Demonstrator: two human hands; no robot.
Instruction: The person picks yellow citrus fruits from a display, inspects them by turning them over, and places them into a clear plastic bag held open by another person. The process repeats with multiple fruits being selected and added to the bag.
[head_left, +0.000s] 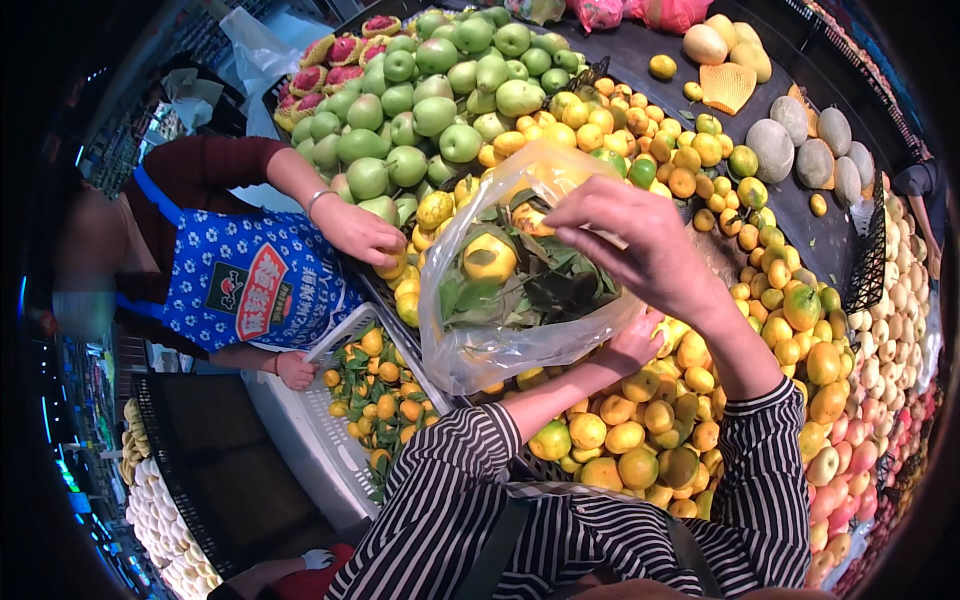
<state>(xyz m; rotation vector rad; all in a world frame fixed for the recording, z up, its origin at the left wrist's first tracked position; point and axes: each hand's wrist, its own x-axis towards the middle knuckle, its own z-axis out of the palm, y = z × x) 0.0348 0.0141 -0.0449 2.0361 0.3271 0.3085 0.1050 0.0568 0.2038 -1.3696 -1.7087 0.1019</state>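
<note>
A clear plastic bag (480, 360) stands open in front of me on the heap of mandarins. Inside lie loose green leaves (555, 281), a yellow citrus fruit (489, 259) and a brown-marked one (529, 219). Over the bag's right side reaches my right hand (637, 240), its fingertips beside the marked fruit; whether they grip anything is unclear. My left hand (631, 346) is low at the bag's near right edge, against the mandarins (660, 412). Its fingers are partly hidden, so a hold on bag or fruit cannot be made out.
A co-worker in a blue apron (255, 277) stands at left, one hand (360, 232) on fruit, the other at a white crate (349, 450) of leafy small mandarins. Green pears (435, 116) are heaped behind. Melons (772, 150) lie at right, beyond a black crate edge (870, 262).
</note>
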